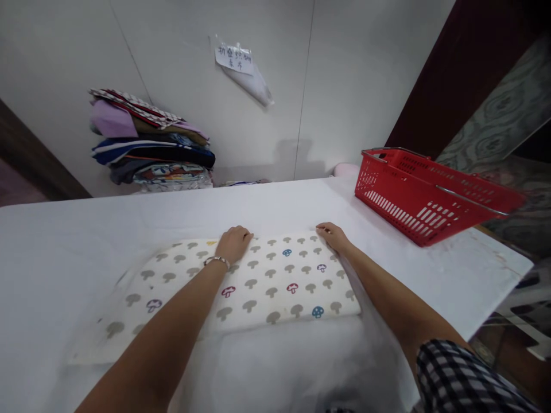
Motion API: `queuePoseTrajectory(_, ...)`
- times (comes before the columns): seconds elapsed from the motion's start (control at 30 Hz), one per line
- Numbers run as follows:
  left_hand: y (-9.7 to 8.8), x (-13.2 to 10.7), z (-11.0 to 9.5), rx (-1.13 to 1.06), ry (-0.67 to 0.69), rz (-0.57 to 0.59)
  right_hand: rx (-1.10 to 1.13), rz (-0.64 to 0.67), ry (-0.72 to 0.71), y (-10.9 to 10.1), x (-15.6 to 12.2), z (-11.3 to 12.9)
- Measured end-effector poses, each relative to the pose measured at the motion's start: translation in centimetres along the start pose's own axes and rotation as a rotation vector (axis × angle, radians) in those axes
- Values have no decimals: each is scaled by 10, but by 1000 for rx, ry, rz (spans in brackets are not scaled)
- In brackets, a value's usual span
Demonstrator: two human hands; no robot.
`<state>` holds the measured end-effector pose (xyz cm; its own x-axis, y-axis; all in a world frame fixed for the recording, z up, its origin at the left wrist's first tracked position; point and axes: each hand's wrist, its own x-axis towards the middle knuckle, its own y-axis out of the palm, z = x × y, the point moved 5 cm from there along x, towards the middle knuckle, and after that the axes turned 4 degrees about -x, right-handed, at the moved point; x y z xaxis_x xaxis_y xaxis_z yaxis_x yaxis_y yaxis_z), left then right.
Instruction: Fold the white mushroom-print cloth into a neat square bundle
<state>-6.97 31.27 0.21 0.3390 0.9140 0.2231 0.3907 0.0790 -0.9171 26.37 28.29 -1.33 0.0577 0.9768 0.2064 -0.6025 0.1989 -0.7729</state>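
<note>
A white cloth printed with grey, blue, red and purple mushrooms lies folded and flat in a long strip on the white table. My left hand is closed at the cloth's far edge, near its middle, with a bracelet on the wrist. At the far right corner, my right hand pinches the same edge between thumb and fingers. The left forearm hides part of the cloth's left half. Its left end looks slightly blurred.
A red plastic basket with metal handles stands on the table's right side. Against the back wall, left, is a pile of folded fabrics. A handwritten paper sign hangs on the wall. The white tabletop ends at a right-hand corner.
</note>
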Motion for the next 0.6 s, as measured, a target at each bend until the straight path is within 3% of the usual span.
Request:
queuePoseTrajectory(0.17,-1,-1,-1,-5,-13,9,-30,112,-81,4,4,13)
queuePoseTrajectory(0.37,-1,-2,-1,-8,-10,4,-82,87,-210,1,0,28)
queuePoseTrajectory(0.6,-1,-1,0,-10,-31,10,-42,118,72,2,2,18)
